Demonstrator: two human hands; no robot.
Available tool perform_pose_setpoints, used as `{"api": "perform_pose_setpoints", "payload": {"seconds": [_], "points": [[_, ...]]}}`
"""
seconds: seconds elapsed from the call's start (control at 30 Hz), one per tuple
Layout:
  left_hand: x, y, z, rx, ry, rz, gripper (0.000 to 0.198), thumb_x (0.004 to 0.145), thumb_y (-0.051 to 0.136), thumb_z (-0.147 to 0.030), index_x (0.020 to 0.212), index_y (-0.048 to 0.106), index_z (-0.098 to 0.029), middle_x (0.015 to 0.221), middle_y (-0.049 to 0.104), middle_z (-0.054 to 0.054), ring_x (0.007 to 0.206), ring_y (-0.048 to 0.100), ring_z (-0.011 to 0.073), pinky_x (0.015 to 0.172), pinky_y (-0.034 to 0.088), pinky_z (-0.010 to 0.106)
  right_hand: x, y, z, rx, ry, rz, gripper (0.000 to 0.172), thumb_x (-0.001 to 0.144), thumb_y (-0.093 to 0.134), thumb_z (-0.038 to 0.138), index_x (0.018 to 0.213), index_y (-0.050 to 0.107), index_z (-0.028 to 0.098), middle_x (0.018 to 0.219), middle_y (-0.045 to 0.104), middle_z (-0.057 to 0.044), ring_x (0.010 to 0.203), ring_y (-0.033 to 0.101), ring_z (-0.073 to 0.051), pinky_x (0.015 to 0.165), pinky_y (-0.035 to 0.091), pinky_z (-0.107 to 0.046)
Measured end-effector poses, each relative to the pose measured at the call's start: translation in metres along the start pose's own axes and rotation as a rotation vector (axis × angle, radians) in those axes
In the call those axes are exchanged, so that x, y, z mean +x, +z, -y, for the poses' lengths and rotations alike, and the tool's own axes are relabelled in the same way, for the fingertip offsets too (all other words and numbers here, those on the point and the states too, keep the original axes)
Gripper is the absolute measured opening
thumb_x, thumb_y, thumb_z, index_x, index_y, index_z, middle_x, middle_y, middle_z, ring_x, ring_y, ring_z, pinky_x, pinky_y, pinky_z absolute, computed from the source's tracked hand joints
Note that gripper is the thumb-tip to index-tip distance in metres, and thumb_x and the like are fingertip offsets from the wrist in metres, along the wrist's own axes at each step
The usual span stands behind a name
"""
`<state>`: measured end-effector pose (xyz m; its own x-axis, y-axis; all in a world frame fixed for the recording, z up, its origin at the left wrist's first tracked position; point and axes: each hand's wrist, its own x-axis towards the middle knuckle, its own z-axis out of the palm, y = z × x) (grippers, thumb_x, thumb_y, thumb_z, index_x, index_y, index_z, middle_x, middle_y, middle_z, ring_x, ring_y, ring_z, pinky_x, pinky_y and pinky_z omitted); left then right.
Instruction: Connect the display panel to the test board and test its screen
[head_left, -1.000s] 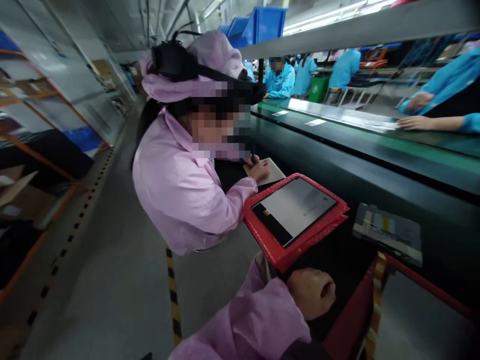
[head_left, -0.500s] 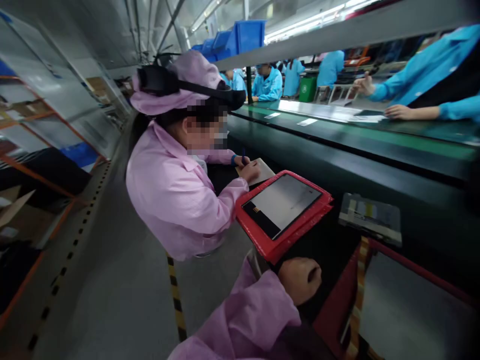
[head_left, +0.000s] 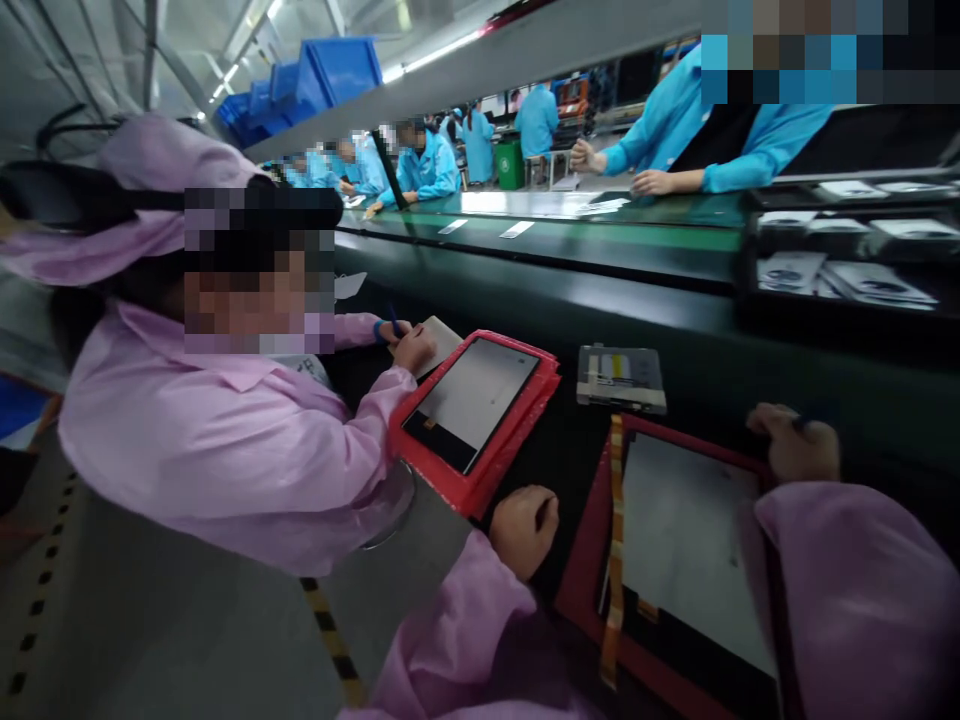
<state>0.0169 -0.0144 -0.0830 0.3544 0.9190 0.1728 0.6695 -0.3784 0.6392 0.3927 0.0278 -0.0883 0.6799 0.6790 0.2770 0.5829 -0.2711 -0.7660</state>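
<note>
My left hand (head_left: 525, 530) is curled into a loose fist on the dark bench, between two red-wrapped panels; whether anything is inside it is hidden. On the right, my right hand (head_left: 802, 445) has its fingers bent round a dark, pen-like thing too blurred to name surely. It is by the upper right edge of the near grey panel (head_left: 690, 530), which lies on dark red wrapping with a gold tape strip (head_left: 616, 540) along its left side. Another grey panel (head_left: 480, 395) rests on bright red wrapping (head_left: 450, 487) to the left.
A co-worker in pink (head_left: 247, 440) sits at the left, hand on a pen over a paper pad (head_left: 444, 343). A clear flat case (head_left: 621, 378) lies beyond the panels. Across the green conveyor (head_left: 480, 232) stand people in blue. Black trays (head_left: 847, 300) are at the right.
The view has swung right, so the co-worker and panels sit further left. My right hand and sleeve, and the black trays, have come into view. My left hand stays curled.
</note>
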Motion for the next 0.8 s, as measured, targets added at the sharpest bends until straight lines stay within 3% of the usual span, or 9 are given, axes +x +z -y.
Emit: {"api": "perform_pose_setpoints", "payload": {"seconds": [0.2,0.33,0.5,0.67,0.8], "points": [[0.0,0.001,0.0,0.02,0.046,-0.017,0.024,0.091,0.042,-0.021,0.083,0.064,-0.019,0.08,0.069,0.002,0.075,0.064,0.0154,0.07,0.049,0.026,-0.005,0.0,-0.004,0.213,0.157,0.047,0.025,0.093,0.055,0.036,0.088,0.06,0.012,0.082,0.06,-0.001,0.073,0.058,-0.011,0.069,0.051,-0.027],[-0.001,0.004,0.005,0.035,0.059,-0.038,0.027,0.092,0.038,-0.024,0.084,0.063,-0.018,0.079,0.069,0.003,0.073,0.064,0.0154,0.069,0.05,0.027,-0.007,-0.008,0.004,0.436,0.178,0.049,0.026,0.095,0.05,0.037,0.089,0.059,0.013,0.078,0.058,0.0,0.063,0.053,-0.007,0.058,0.048,-0.021],[-0.002,0.007,0.009,0.015,0.026,-0.054,0.03,0.093,0.038,-0.029,0.085,0.065,-0.017,0.083,0.07,0.004,0.076,0.065,0.0159,0.071,0.05,0.027,-0.008,-0.012,0.012,0.628,0.186,0.018,0.026,0.094,0.053,0.036,0.083,0.055,0.013,0.068,0.052,0.003,0.049,0.041,-0.003,0.044,0.036,-0.015],[-0.002,0.007,0.01,0.002,0.017,-0.065,0.031,0.092,0.039,-0.031,0.085,0.065,-0.017,0.082,0.07,0.005,0.076,0.066,0.0173,0.07,0.051,0.028,-0.008,-0.011,0.017,0.732,0.192,-0.008,0.04,0.087,0.055,0.052,0.073,0.054,0.015,0.061,0.053,0.003,0.042,0.038,-0.005,0.037,0.024,-0.018],[-0.001,0.009,0.013,0.009,0.044,-0.078,0.031,0.092,0.039,-0.032,0.083,0.065,-0.018,0.082,0.07,0.005,0.076,0.066,0.0183,0.069,0.051,0.029,-0.01,-0.012,0.023,0.774,0.215,0.0,0.039,0.091,0.05,0.05,0.079,0.057,0.014,0.063,0.054,0.002,0.043,0.039,-0.004,0.038,0.027,-0.017]]}}
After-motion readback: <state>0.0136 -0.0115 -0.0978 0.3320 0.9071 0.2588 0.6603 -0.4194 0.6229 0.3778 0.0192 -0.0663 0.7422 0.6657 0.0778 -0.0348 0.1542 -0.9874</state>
